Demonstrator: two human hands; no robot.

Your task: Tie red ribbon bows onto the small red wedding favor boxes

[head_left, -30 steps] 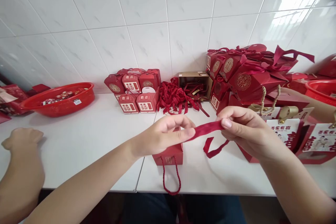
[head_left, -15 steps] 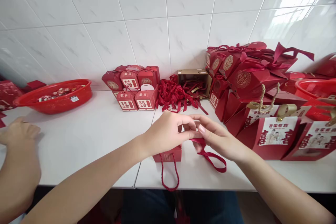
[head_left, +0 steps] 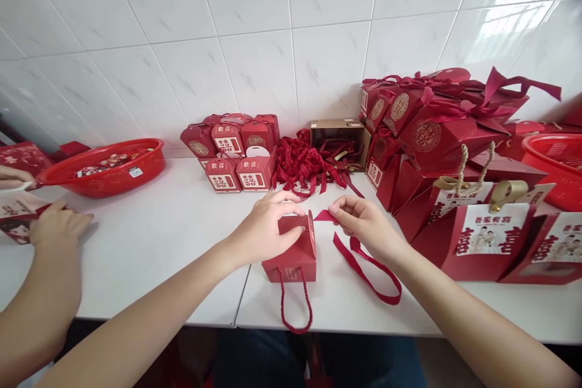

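"Grips, quick?"
"My right hand (head_left: 366, 221) has thumb and fingers pinched shut on the ribbon (head_left: 391, 297) near one end; the rest loops right of the red box (head_left: 296, 257). My left hand (head_left: 264, 227) is part-open above the box, gripping nothing; touching it, can't tell."
"Labels?"
"Small boxes (head_left: 222, 176), back: 歡喜, 囍. Bags (head_left: 493, 264), right: 吾家有喜. Red box's front print: too small."
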